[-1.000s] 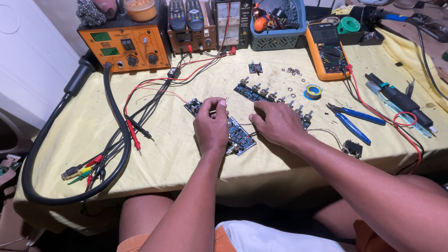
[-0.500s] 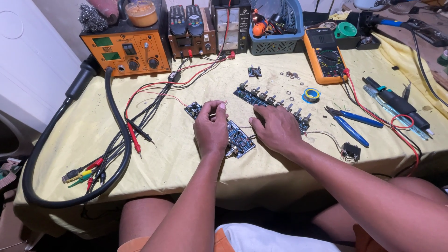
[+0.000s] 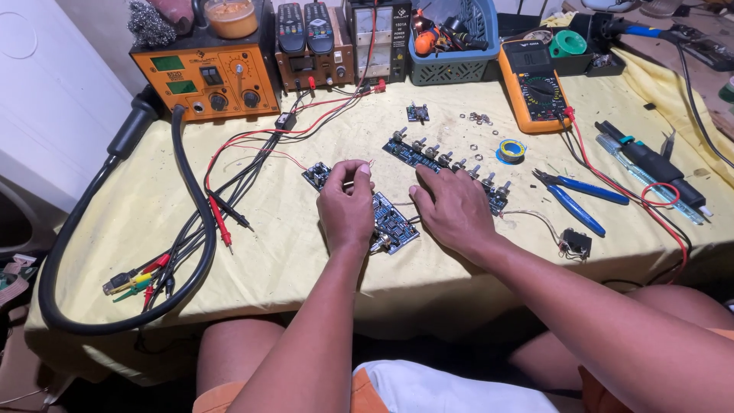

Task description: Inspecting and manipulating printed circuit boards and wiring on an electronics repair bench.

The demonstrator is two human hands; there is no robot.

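Hands on blue circuit board (image 3: pixel 390 222), left hand (image 3: pixel 345 205) grip pinching tiny part, right hand (image 3: pixel 453 210) spread flat, blue basket (image 3: pixel 459 65) of tools

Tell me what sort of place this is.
Probably a small electronics repair bench: an orange rework station, a multimeter and blue circuit boards lie on a yellow-covered table under both hands.

An orange soldering station (image 3: pixel 205 75) stands at the back beside a blue basket (image 3: pixel 457 47). An orange multimeter (image 3: pixel 534 75), blue-handled pliers (image 3: pixel 577 200) and solder roll (image 3: pixel 511 151) lie on the yellow cloth (image 3: pixel 306 252).
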